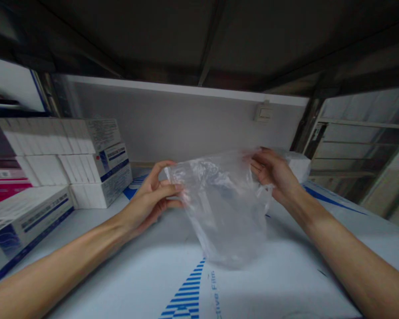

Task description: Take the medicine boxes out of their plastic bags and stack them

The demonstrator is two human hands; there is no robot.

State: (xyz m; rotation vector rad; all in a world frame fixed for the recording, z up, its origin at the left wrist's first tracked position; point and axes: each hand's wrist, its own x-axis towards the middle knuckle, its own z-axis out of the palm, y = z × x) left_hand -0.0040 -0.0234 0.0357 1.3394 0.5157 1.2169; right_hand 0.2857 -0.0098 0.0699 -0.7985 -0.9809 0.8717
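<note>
A clear plastic bag [226,212] hangs between my two hands above the film-covered shelf. My left hand [156,192] pinches its upper left edge between thumb and fingers. At the upper right edge, my right hand [269,170] grips the plastic, its fingertips blurred. Through the thin film no contents can be made out. Behind my right hand stands a white box [297,165], partly hidden by the hand and the bag.
White-and-blue cartons [115,155] are stacked on the left, with another carton [36,226] nearer to me. The shelf surface [136,274] bears blue printed film. A dark shelf [173,40] hangs low overhead. On the back wall sits a switch [263,113].
</note>
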